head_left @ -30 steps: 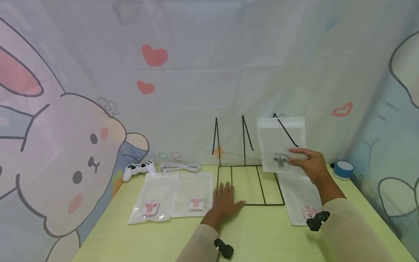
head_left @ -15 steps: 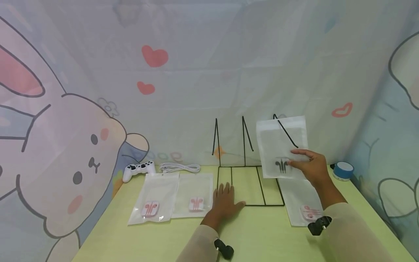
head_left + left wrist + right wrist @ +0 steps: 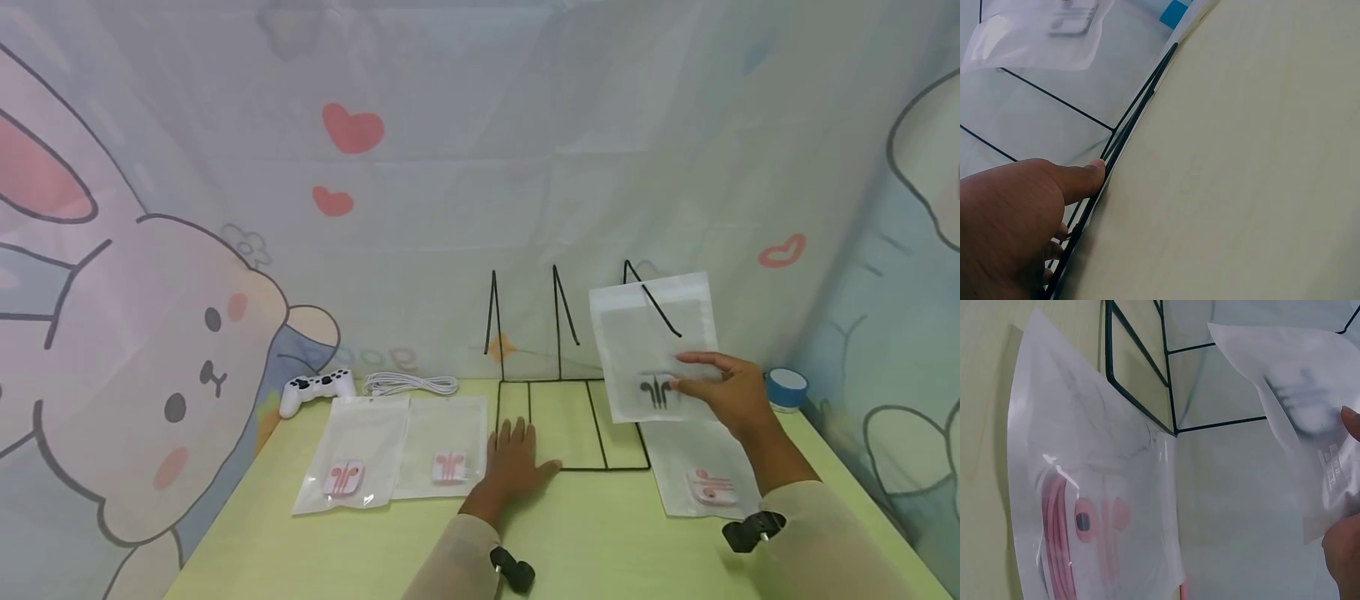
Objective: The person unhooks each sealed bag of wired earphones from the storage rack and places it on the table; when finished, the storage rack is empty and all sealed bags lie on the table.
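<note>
My right hand (image 3: 731, 396) pinches the right side of a clear zip bag (image 3: 630, 333) holding black-wired earphones (image 3: 657, 392). The bag's top hangs at the right hook (image 3: 660, 308) of a black wire rack (image 3: 598, 425), with the hook's arm slanting down in front of it. In the right wrist view, a thumb (image 3: 1352, 422) lies on this bag. My left hand (image 3: 517, 460) rests with spread fingers on the left part of the rack's base. Its thumb touches the front wire in the left wrist view.
Two bags with pink earphones (image 3: 347, 477) (image 3: 450, 467) lie left of the rack; another pink-earphone bag (image 3: 693, 458) lies right. Behind stand a white game controller (image 3: 318, 387), a coiled white cable (image 3: 410, 383) and a blue-lidded jar (image 3: 786, 390). Two bare hooks (image 3: 557, 321) rise left.
My right hand has moved slightly right and down with the bag, which now tilts and sits lower along the hook's arm. The left hand stays on the rack's base.
</note>
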Motion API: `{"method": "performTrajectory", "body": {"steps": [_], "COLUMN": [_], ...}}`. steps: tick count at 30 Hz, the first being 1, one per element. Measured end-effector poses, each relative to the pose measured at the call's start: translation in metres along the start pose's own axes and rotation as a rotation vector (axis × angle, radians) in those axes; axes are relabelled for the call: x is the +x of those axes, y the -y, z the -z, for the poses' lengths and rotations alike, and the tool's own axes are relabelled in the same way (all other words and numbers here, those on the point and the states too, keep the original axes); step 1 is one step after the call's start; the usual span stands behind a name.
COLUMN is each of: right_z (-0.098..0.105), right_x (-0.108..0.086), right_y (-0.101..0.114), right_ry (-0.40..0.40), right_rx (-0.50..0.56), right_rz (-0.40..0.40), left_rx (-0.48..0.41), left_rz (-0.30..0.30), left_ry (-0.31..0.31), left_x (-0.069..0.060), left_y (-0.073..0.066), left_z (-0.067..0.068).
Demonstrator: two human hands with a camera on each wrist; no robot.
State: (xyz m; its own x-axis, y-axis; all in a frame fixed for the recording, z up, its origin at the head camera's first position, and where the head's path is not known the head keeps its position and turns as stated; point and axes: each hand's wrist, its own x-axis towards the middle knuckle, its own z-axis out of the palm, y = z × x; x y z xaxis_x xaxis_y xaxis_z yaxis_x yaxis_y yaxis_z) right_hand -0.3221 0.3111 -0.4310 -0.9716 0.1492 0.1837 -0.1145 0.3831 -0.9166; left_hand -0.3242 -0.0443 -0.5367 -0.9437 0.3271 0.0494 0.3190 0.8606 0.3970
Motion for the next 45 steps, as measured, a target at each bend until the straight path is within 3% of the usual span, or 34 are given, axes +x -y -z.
{"method": "performTrajectory", "body": {"steps": [9,18,25,38,45], "right_z": [0.016,0.026,0.034,0.046,0.043], "right_x": [-0.010,-0.016,-0.029,-0.045,-0.053], "right_y": [-0.002,-0.005,-0.003,-0.006,-0.009], "right_ry": [0.045,0.025,-0.018,-0.023,-0.045], "right_rx": [0.042,-0.029,-0.152,-0.150,-0.092], "right_rz": [0.036,0.111,0.157,0.244,0.406], "left_rx": [-0.023,-0.010,-0.006,-0.007,-0.014], "left_rz": [-0.005,0.003,0.001,0.002,0.006], "left_ry": [0.004,0.007,0.007,0.011,0.012], "left_x": [0.000,-0.001,0.000,-0.001,-0.002], "left_y": [0.002,0.001,0.001,0.000,0.000], "left_z": [-0.002,0.001,0.000,0.000,0.001]}}
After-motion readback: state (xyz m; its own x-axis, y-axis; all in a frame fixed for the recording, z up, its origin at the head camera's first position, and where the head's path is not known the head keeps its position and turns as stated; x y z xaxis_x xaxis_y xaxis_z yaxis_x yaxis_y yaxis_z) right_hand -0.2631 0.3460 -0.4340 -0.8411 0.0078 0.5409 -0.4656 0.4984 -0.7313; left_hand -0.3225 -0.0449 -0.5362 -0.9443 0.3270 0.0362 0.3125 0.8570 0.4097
